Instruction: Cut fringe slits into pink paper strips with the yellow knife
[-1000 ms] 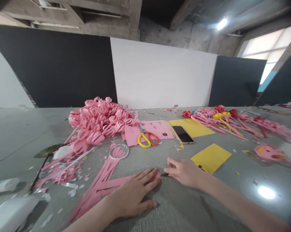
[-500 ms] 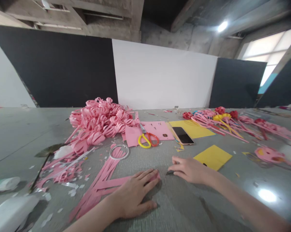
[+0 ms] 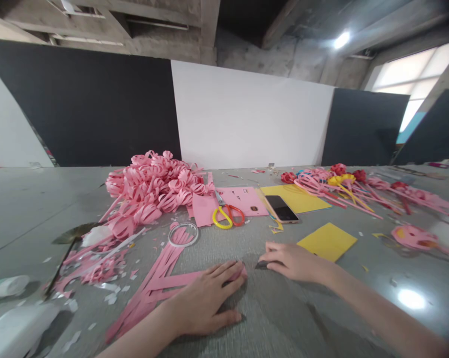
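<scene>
My left hand (image 3: 211,303) lies flat on the grey table, fingers stretched out. It presses down on a pink paper strip (image 3: 175,281), whose end peeks out past the fingertips. To the right, my right hand (image 3: 293,261) rests low with fingers curled and pressed together. Beneath those fingertips is a dark patch, and I cannot tell whether it is a shadow or a small object. More pink paper strips (image 3: 155,278) fan out to the left of my left hand, with a roll of tape (image 3: 183,234) on their far end. Scissors (image 3: 228,216) with yellow and red handles lie beyond the hands.
A heap of pink paper flowers (image 3: 153,186) is at the back left. Pink and yellow sheets, a phone (image 3: 282,209) and a yellow card (image 3: 328,242) lie ahead. More paper flowers (image 3: 332,179) are at the right. A white box (image 3: 21,325) and scraps lie left.
The view has shifted very slightly. Both hands and the things on the table otherwise stay as they were.
</scene>
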Available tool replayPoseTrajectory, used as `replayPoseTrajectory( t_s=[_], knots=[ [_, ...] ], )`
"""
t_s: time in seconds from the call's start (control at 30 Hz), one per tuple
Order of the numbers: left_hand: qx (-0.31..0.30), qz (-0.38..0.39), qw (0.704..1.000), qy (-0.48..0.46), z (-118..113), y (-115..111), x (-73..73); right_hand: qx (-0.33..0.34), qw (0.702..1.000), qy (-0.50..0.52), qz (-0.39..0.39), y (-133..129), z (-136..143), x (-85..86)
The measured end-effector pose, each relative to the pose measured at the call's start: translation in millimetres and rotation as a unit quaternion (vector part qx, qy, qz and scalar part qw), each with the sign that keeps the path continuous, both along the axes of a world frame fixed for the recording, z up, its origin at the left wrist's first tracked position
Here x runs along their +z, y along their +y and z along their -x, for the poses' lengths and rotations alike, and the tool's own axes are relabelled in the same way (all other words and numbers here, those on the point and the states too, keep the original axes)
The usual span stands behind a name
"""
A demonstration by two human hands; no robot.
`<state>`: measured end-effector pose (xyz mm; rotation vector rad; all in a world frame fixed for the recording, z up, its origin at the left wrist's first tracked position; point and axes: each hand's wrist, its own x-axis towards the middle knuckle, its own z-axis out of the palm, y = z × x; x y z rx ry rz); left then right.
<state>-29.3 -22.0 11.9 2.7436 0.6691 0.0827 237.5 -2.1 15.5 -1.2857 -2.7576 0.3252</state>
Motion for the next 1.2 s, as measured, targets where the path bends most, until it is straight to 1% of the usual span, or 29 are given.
replayPoseTrajectory(
  t_s=[0.2,0.37,0.63,0.83,0.97,1.03,1.1,1.17,1.2],
  knots=[
    [-0.002,0.006,1.000,-0.010,1,2,-0.2,-0.004,1.000,0.005,0.003,-1,0,1.2],
    [0.001,0.012,1.000,0.002,0,3,1.2,-0.007,1.000,0.003,0.009,-1,0,2.5],
    [-0.014,0.014,1.000,-0.020,-2,-3,1.6,-0.005,1.000,0.003,0.011,0,1,1.3],
    [-0.016,0.004,1.000,-0.024,-2,-4,-3.9,-0.009,1.000,0.002,0.013,-1,1,1.9],
    [0.007,0.010,0.999,-0.030,-4,-3,-9.2,-0.024,1.000,0.015,0.011,1,3,-0.7],
    [0.022,0.020,0.999,-0.043,-5,-3,-8.8,-0.034,0.999,0.038,0.017,2,5,-0.9],
    [0.047,0.031,0.996,-0.071,-6,-3,-5.6,-0.048,0.995,0.089,0.023,3,6,1.4],
    [0.077,0.047,0.991,-0.100,-7,-2,-1.1,-0.074,0.982,0.168,0.050,3,8,6.3],
    [0.089,0.061,0.988,-0.111,-7,-2,1.1,-0.093,0.969,0.215,0.080,3,9,9.2]
  ],
)
